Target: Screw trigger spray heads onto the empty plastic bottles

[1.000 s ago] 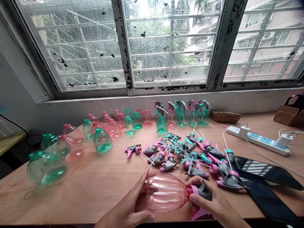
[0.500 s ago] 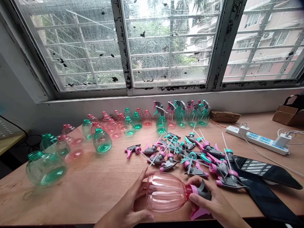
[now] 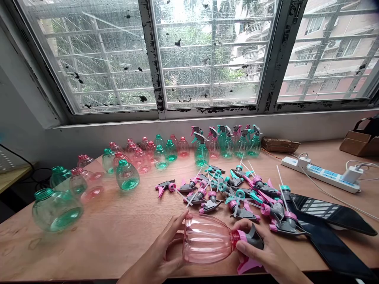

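Note:
A clear pink spray bottle (image 3: pixel 207 239) lies on its side in the air over the table's front edge, its base to the left and its neck to the right. The fingers and thumb of my left hand (image 3: pixel 166 250) curve around its base. On the neck end, my right hand (image 3: pixel 265 250) pinches the pink collar of a grey and pink spray head (image 3: pixel 254 237), which sits on the bottle's mouth. Just beyond the bottle is a pile of loose spray heads (image 3: pixel 211 202), pink, teal and grey, with white tubes.
Open green and pink bottles (image 3: pixel 128 175) stand at the left and back. Several bottles with spray heads (image 3: pixel 201 152) stand below the window. At the right are a power strip (image 3: pixel 321 173), dark flat devices (image 3: pixel 331 244) and cardboard boxes (image 3: pixel 280 144).
My left hand has shifted slightly, its thumb drawing in towards the bottle's base and its fingers moving a little to the right. My right hand keeps its hold on the spray head.

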Available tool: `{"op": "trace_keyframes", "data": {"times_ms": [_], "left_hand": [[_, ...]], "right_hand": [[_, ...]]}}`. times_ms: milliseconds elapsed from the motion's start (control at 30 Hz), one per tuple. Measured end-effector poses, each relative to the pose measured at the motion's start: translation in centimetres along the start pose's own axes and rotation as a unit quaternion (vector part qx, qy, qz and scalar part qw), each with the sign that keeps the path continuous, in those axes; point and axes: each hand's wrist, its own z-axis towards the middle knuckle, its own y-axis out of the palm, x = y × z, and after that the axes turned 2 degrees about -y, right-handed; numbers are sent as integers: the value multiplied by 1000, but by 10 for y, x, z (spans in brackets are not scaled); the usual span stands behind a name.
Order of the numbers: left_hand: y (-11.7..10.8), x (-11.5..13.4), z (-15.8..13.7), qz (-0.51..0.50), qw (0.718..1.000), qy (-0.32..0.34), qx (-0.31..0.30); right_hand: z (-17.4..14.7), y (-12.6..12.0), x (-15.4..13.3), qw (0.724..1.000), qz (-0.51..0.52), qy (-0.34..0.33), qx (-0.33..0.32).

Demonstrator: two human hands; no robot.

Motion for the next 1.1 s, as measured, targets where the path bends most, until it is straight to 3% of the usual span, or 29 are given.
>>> {"op": "trace_keyframes", "data": {"times_ms": [200, 400, 900, 1100], "left_hand": [[-4, -3, -2, -12, 1000, -8, 2], [-4, 0, -2, 48, 999, -18, -8], [-7, -7, -2, -3, 999, -29, -31], [-4, -2, -2, 24, 999, -23, -4]], "right_hand": [[0, 1, 0, 1000, -2, -3, 11], [0, 1, -2, 1000, 0, 6, 9], [0, 3, -2, 1000, 15, 9, 19], [0, 4, -4, 999, 9, 9, 32]]}}
